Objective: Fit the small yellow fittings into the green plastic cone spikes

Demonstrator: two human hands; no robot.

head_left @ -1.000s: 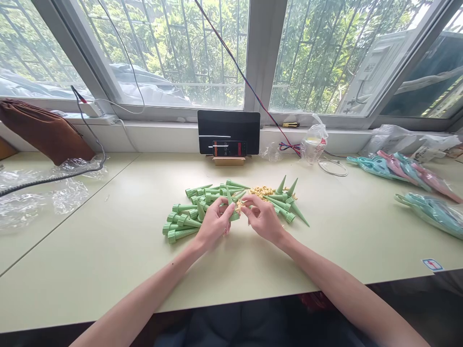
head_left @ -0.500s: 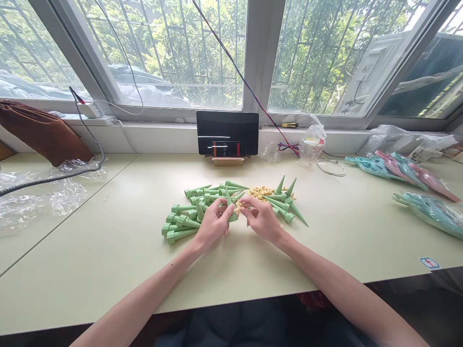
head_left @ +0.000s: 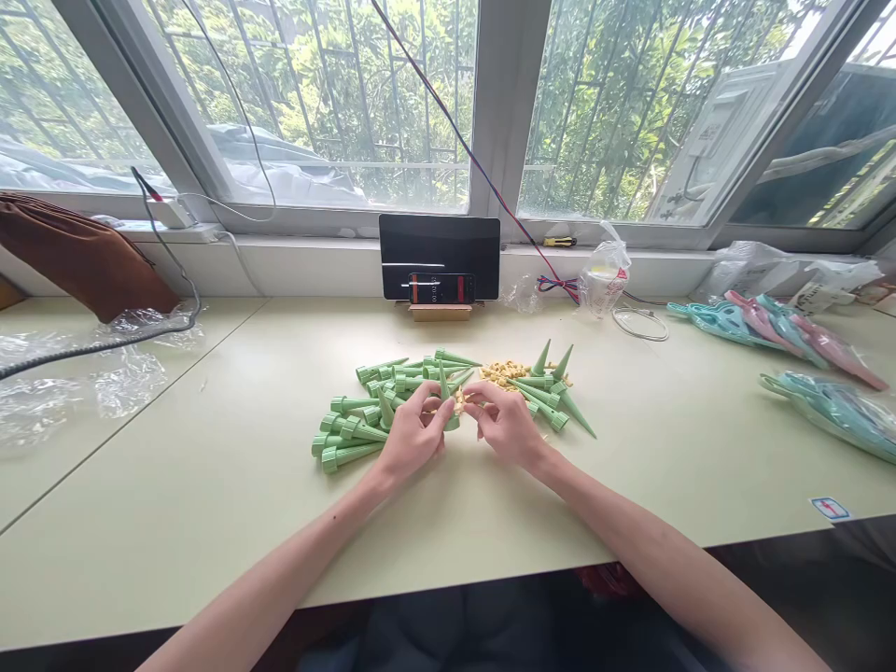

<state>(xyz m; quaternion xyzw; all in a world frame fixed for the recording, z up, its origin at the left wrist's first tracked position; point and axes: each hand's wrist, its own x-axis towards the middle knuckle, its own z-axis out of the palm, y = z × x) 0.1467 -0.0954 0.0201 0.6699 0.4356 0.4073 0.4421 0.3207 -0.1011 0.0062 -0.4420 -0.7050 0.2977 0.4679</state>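
Note:
My left hand [head_left: 414,431] is closed around a green plastic watering spike [head_left: 444,383], its pointed end up. Close beside it, the fingertips of my right hand [head_left: 508,425] are pinched on a small yellow plastic piece [head_left: 459,401], held against the side of the spike. More green spikes [head_left: 350,455] lie in a heap to the left, most of them on their sides. Several others [head_left: 553,397] are at the right, two of them pointing up. A pile of small yellow pieces [head_left: 500,371] lies behind my right hand.
A tablet [head_left: 440,243] with a phone [head_left: 441,288] before it stands at the window. Teal and pink plastic items [head_left: 777,327] lie at the right. On the left are a brown bag [head_left: 84,257], a black cable [head_left: 140,334] and clear plastic wrapping [head_left: 133,383].
The spike in my left hand has tipped slightly more upright. My right hand has barely moved.

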